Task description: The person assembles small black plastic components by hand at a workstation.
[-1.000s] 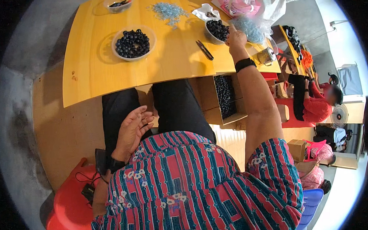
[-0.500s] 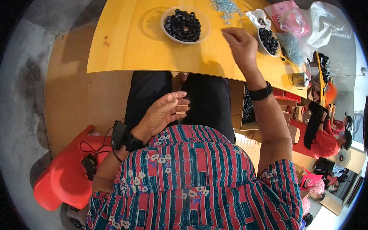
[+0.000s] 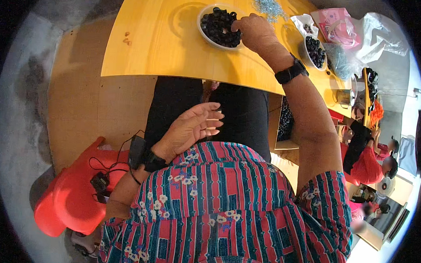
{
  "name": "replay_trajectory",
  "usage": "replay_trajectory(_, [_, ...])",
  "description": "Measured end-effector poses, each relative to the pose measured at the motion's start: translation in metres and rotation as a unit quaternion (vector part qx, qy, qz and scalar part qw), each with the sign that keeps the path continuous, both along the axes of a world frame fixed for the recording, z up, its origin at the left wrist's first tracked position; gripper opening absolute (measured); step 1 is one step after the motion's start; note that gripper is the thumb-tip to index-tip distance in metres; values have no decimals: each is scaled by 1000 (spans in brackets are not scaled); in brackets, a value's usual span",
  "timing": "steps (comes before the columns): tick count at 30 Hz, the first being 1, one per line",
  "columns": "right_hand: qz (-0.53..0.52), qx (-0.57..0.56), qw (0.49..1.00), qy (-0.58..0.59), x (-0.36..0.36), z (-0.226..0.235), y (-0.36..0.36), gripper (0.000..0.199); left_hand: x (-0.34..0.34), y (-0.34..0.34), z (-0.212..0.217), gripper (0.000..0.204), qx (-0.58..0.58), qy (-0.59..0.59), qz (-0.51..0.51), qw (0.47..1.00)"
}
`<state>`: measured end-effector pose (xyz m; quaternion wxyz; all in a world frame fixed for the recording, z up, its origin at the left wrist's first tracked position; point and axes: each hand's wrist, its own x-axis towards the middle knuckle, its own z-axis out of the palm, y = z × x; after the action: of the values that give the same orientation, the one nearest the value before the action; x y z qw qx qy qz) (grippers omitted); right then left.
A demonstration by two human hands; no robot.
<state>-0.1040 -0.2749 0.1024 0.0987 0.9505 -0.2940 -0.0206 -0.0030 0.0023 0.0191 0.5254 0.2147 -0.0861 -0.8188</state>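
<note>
My right hand (image 3: 258, 33) reaches over the right rim of a clear round plastic bowl (image 3: 202, 34). Small shiny black round pieces (image 3: 219, 27) fill that bowl. The fingertips are pinched together at the pieces, and what lies between them is too small to make out. Above my lap, my left hand (image 3: 189, 128) hovers with fingers apart and curled a little, nothing visible in it. A smaller tub (image 3: 304, 56) with more dark pieces (image 3: 315, 51) stands to the right of my right hand. Thin clear-silvery pieces (image 3: 269, 7) lie heaped beyond the bowl.
The yellow table (image 3: 144, 41) has its front edge above my knees. At its right are a pink bag (image 3: 337, 27), a clear plastic bag (image 3: 383, 38) and a metal cup (image 3: 344, 96). A red plastic stool (image 3: 74, 191) stands left. Other people (image 3: 367, 167) sit at far right.
My right hand has moved left, from beside the smaller tub to the large bowl, where its fingers now touch the black pieces. My left hand has stayed nearly still.
</note>
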Motion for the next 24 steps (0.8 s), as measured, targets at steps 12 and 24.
replay_trajectory(12, [47,3,998,-36,3,-1,-8,14,-2,-2,-2,43,-23,-9,-7,1000])
replay_trajectory(24, [-18,-31,996,88,29,-3,14,15,-1,1,4,41,12,-14,2,1000])
